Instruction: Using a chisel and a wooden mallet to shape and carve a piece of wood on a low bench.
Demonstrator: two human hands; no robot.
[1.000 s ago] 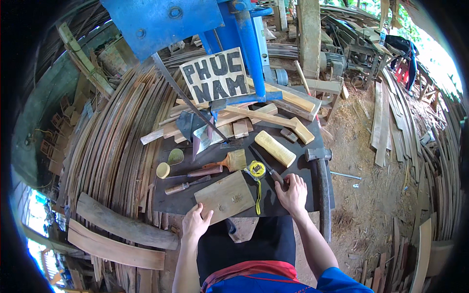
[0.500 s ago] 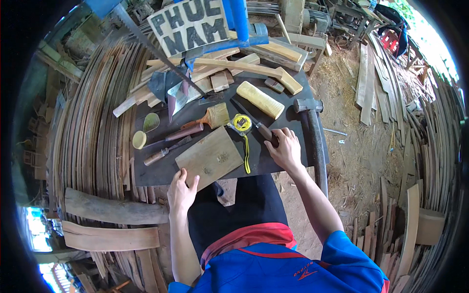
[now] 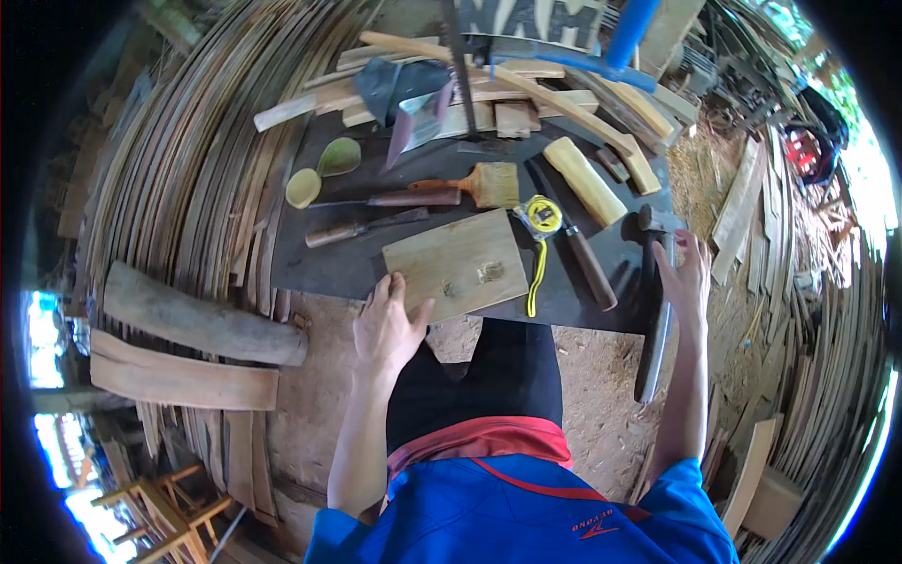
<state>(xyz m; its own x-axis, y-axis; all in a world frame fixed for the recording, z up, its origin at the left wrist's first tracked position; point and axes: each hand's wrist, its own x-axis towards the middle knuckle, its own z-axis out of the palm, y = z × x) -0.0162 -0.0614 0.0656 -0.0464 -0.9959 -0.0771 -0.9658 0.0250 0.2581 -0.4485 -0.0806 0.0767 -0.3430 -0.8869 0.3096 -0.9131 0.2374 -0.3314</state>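
My left hand grips the lower-left corner of a thin wooden board lying on the dark worktop. My right hand is at a long-handled hammer on the right edge, fingers apart near its head. Left of the hammer lie a wooden-handled knife and a yellow tape measure with its strap hanging down. Behind the board are a paintbrush, two wooden-handled tools, two small round cups and a pale wood block.
A blue machine frame with a blade and lettered board stands at the back among wood offcuts. Long planks are stacked left, more right. A wooden stool is lower left.
My right hand has let go of the knife and moved right to the hammer. My left hand stays on the board. The view has shifted, with the blue machine now mostly out of frame.
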